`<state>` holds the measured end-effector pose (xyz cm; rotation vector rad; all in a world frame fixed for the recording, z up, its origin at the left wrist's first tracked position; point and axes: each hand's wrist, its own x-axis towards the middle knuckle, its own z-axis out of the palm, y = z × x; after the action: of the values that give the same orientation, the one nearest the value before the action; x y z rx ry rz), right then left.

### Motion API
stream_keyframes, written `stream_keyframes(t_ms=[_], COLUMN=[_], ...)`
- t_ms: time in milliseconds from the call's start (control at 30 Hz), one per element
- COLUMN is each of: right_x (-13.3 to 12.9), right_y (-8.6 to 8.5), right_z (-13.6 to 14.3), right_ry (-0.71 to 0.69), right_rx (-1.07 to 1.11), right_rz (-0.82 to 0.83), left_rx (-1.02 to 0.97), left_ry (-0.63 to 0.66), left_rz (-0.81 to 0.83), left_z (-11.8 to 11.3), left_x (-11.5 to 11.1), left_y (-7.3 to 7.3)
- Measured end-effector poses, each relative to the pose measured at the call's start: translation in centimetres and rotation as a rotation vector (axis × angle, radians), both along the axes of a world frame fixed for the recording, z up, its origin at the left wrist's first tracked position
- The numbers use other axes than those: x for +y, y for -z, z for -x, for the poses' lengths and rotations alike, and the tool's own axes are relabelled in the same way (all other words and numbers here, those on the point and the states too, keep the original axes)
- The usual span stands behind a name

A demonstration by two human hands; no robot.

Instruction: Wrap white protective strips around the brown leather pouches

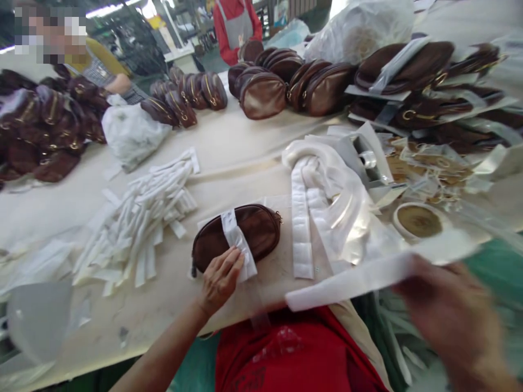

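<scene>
Currently, left hand: fingertips press on the wrapped strip, near its closer end; whether the thumb pinches it is hidden.
Brown pouch: lies on the worktop just beyond the left hand, and well to the left of the right hand, somewhat farther out.
Long axis: slants from the near left end, beside the left hand, to the far right end; the wrapped strip crosses it around the middle.
Nearer hand: the left, touching; the right stands well apart.
Right hand: grips a loose strip, whose free end points back toward the left hand; motion blur makes the finger placement uncertain.
Strip pile: left of the left hand and farther out.
Plastic sleeves: beyond the loose strip, right of the pouch.
Tape roll: just beyond the right hand.
</scene>
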<state>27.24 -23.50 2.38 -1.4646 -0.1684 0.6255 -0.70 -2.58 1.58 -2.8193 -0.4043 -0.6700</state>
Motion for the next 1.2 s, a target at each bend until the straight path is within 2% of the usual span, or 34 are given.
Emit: stream_keyframes(t_ms=[67,133,200,267,367,500,600,733,867,933,967,1033,1100,1133,1200], right_x=[3.0,6.0,8.4,10.1,11.7,12.7,12.9,13.1,12.2,11.1,10.5,9.7,10.0,10.5,12.0], right_y=[-0.8,-0.8,-0.2,0.5,1.2,1.4,1.7,2.1,2.5,2.5,2.5,2.2,1.6,1.3,0.8], right_z=[3.4,7.0,9.8,11.6,12.6,12.4,12.3,12.2,11.9,11.4,11.1,10.3,9.7,9.5,9.4], right_ry=[-0.159,-0.327,-0.387,-0.373,-0.323,-0.294,-0.292,-0.299,-0.404,-0.521,-0.580,-0.664,-0.712,-0.728,-0.790], right_rx=[0.240,0.496,0.647,0.740,0.817,0.820,0.806,0.752,0.624,0.535,0.406,-0.053,-0.603,-0.807,-1.050], right_rz=[-0.032,-0.013,-0.005,-0.036,-0.093,-0.109,-0.106,-0.079,-0.018,0.057,0.087,0.050,-0.110,-0.198,-0.293], left_rx=[-0.008,-0.007,0.001,0.007,0.020,0.027,0.069,0.058,-0.011,-0.030,-0.035,-0.046,-0.063,-0.072,-0.091], left_ry=[-0.006,-0.006,0.003,0.013,0.016,0.021,0.020,0.021,0.021,0.020,0.018,0.014,0.006,0.000,-0.012], left_rz=[0.027,0.062,0.113,0.162,0.195,0.228,0.254,0.165,0.095,0.084,0.083,0.076,0.068,0.064,0.059], left_z=[0.0,-0.1,-0.1,-0.3,-0.4,-0.1,0.2,0.4,0.4,0.4,0.5,0.5,0.4,0.4,0.4], left_x=[0.0,0.3,0.7,1.1,1.4,1.2,0.7,0.2,-0.1,-0.2,-0.2,-0.2,-0.3,-0.3,-0.5], left_y=[-0.2,-0.6,-1.2,-1.7,-2.3,-2.4,-2.2,-1.3,-0.3,0.1,0.2,0.3,0.4,0.5,0.6])
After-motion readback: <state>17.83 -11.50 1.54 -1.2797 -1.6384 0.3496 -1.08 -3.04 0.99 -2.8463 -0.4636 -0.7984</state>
